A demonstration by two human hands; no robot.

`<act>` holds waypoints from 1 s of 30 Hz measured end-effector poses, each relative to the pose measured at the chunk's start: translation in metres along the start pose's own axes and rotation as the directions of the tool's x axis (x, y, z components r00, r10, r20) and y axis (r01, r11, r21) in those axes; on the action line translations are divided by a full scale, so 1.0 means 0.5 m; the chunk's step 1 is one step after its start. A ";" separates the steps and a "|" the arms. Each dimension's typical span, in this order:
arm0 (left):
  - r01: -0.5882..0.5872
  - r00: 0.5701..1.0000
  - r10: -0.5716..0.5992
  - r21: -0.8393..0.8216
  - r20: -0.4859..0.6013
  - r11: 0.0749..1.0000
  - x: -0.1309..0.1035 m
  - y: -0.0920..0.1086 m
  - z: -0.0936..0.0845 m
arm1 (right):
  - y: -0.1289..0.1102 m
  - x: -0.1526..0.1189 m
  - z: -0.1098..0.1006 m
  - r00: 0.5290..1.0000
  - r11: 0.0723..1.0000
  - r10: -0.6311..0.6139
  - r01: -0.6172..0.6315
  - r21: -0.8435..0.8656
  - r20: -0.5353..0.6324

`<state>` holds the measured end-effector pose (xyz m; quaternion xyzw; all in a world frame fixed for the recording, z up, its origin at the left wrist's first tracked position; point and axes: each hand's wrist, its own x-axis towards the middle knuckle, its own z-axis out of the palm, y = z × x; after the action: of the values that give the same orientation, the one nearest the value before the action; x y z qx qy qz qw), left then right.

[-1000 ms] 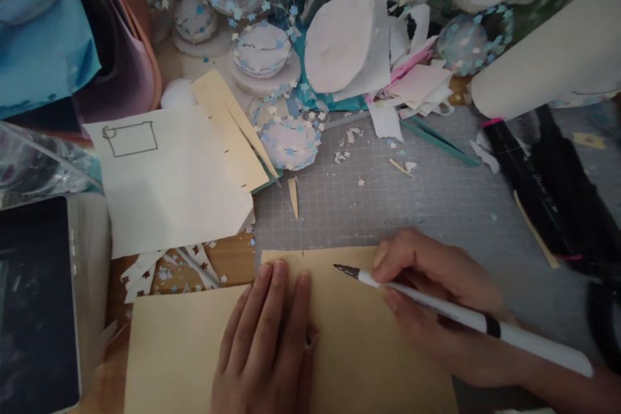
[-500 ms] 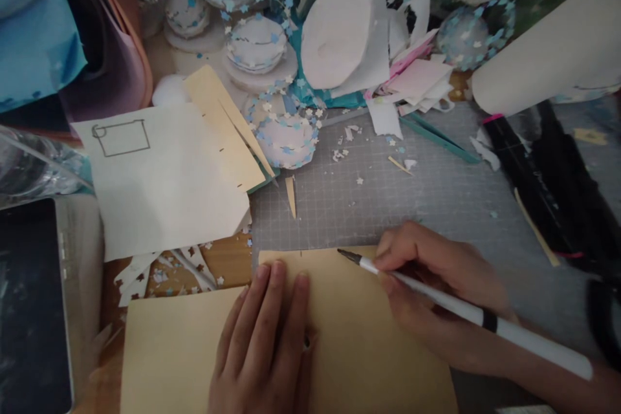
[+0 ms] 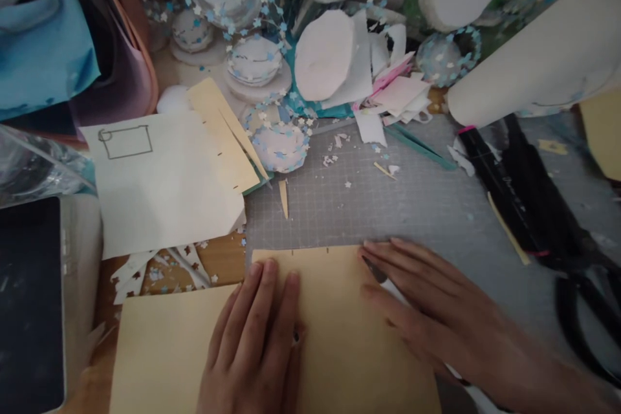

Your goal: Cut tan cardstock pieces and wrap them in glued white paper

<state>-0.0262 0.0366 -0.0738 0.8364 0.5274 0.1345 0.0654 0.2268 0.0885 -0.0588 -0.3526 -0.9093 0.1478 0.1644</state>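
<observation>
A tan card sheet (image 3: 339, 323) lies on the grey cutting mat, with two short dark marks on its top edge. My left hand (image 3: 252, 343) rests flat on its left side, fingers together and stretched out. Something small and dark shows beside its fingers; I cannot make it out. My right hand (image 3: 427, 310) lies over the sheet's right side, fingers extended along the top edge. A white marker pen (image 3: 395, 291) is tucked beneath that hand, dark tip out near the thumb. Another tan sheet (image 3: 160, 343) sits to the left.
White paper (image 3: 165, 187) with a drawn rectangle lies at left, beside a tablet-like device (image 3: 32, 304). Black-handled scissors (image 3: 577, 310) and a black marker (image 3: 499, 187) are on the right. Paper scraps (image 3: 388, 97) and star-garlanded white shapes (image 3: 255, 61) crowd the back of the cutting mat (image 3: 330, 200).
My right hand has gone from a writing grip to lying flatter on the sheet, the pen now under it. A second mark shows on the top edge. My left hand stays put.
</observation>
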 end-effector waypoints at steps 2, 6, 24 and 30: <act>-0.001 1.000 0.001 0.000 0.007 1.000 0.001 0.000 0.001 | -0.002 -0.010 0.004 1.000 1.000 -0.006 0.006 -0.030 0.005; 0.007 1.000 -0.007 -0.007 0.009 1.000 0.001 -0.001 0.001 | -0.006 -0.010 0.009 1.000 0.999 0.015 -0.015 -0.052 0.005; 0.005 0.999 -0.004 -0.006 0.048 1.000 0.006 0.000 -0.008 | -0.005 -0.020 0.013 1.000 1.000 0.008 -0.008 -0.021 0.008; 0.011 0.999 -0.010 -0.010 0.033 1.000 0.002 -0.001 -0.006 | -0.002 -0.023 0.017 1.000 0.999 0.023 -0.023 -0.030 0.007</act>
<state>-0.0272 0.0374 -0.0708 0.8353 0.5299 0.1233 0.0790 0.2309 0.0785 -0.0681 -0.3650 -0.9079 0.1374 0.1538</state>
